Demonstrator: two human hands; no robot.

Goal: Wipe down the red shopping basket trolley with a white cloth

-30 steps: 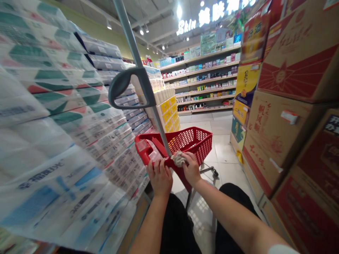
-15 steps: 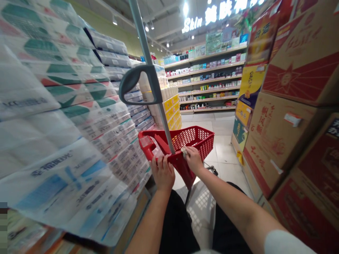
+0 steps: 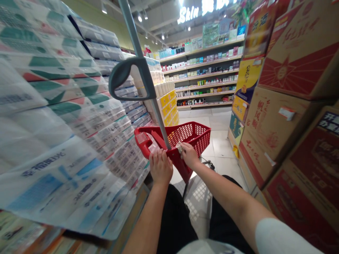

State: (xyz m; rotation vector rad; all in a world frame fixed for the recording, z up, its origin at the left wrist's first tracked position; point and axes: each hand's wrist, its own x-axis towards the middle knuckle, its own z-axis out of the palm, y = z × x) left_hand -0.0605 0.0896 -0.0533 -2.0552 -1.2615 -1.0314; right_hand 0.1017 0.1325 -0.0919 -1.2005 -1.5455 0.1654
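A red plastic shopping basket [image 3: 194,135] on wheels stands on the aisle floor in front of me. A grey pole with a loop handle [image 3: 132,76] rises from its near rim. My left hand [image 3: 160,167] grips the near rim of the basket, fingers curled over it. My right hand [image 3: 189,154] presses a small crumpled whitish cloth [image 3: 180,147] against the rim just right of the pole.
Stacked packs of tissue paper [image 3: 66,116] wall the left side. Cardboard boxes [image 3: 288,106] are stacked high on the right. Shelves of bottles and packs [image 3: 203,77] cross the far end of the tiled aisle [image 3: 221,148].
My right hand with the cloth has slid a little along the rim. The view has shifted slightly; both hands stay on the basket.
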